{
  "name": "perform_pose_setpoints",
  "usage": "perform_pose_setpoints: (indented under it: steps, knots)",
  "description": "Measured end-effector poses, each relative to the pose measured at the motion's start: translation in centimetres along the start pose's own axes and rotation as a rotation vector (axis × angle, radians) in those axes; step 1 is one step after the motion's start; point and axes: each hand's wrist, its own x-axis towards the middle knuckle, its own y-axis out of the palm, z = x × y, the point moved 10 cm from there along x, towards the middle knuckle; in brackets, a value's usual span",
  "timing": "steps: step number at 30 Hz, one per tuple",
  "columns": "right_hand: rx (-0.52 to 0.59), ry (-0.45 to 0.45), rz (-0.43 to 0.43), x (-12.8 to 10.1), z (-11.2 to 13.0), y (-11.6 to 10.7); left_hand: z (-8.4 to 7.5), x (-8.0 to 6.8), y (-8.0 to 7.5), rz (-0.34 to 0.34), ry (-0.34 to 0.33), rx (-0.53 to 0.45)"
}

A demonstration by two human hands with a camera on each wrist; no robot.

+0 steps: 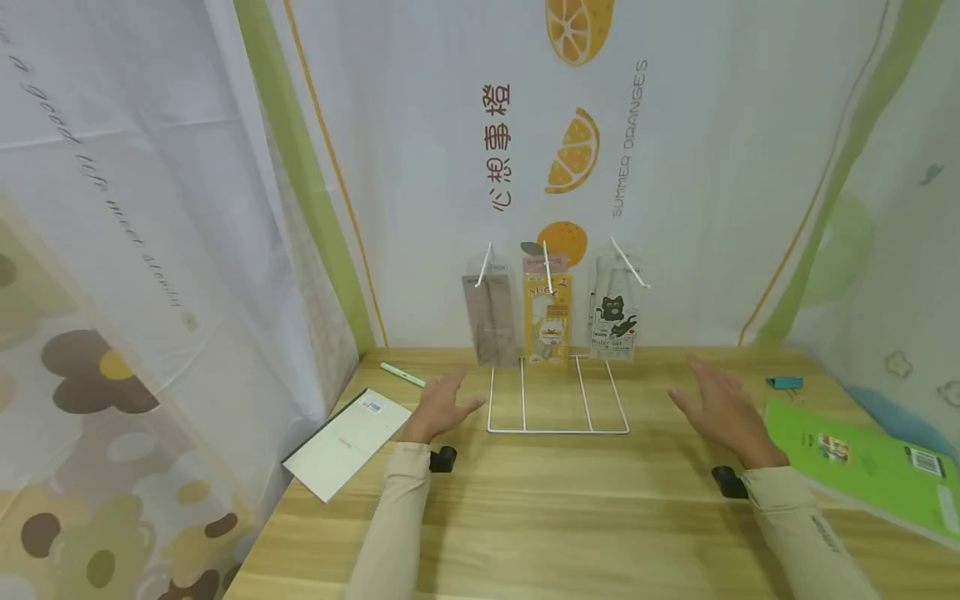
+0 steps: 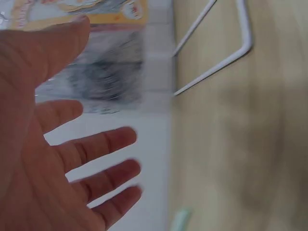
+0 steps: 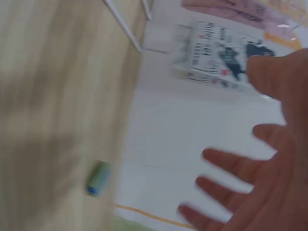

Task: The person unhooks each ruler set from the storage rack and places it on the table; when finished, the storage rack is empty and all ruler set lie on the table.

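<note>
Head view looks down; close wrist views share the wire rack [image 1: 558, 400].

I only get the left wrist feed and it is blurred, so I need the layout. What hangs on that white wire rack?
Observer: Three packets hang from the white wire rack: a grey packet, a yellow packet and a black-cat ruler set.
Operator: Where is the right hand?
Observer: The right hand hovers open to the rack's right, holding nothing.
Operator: Anything beyond it?
Observer: A green notebook lies on the table, with a small teal item behind it.
</note>
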Motion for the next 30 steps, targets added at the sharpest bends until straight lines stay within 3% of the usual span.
perform_pose_setpoints:
  steps: [3,5,8,11,17,24,30]
  knots:
    - [0.103,-0.012,0.012,0.9,-0.3,1.2,0.7,0.7,2.7,0.093,-0.002,-0.116]
    - [0.146,-0.005,0.019,1.5,-0.6,2.2,1.2,1.0,4.4,0.144,-0.012,-0.143]
    - [0.208,0.017,0.028,2.0,-1.0,3.5,1.7,1.2,6.4,0.181,-0.023,-0.162]
    - [0.259,0.037,0.01,2.4,-1.6,4.5,1.9,1.5,7.3,0.164,-0.028,-0.183]
    - [0.373,0.093,-0.071,4.1,-2.2,4.4,2.0,2.0,8.1,0.128,-0.069,-0.181]
    - [0.502,0.039,-0.194,7.7,-0.6,1.5,2.8,2.1,8.1,0.112,-0.103,-0.187]
    - [0.628,0.018,-0.185,10.7,0.3,0.4,2.6,2.0,7.9,0.087,-0.082,-0.196]
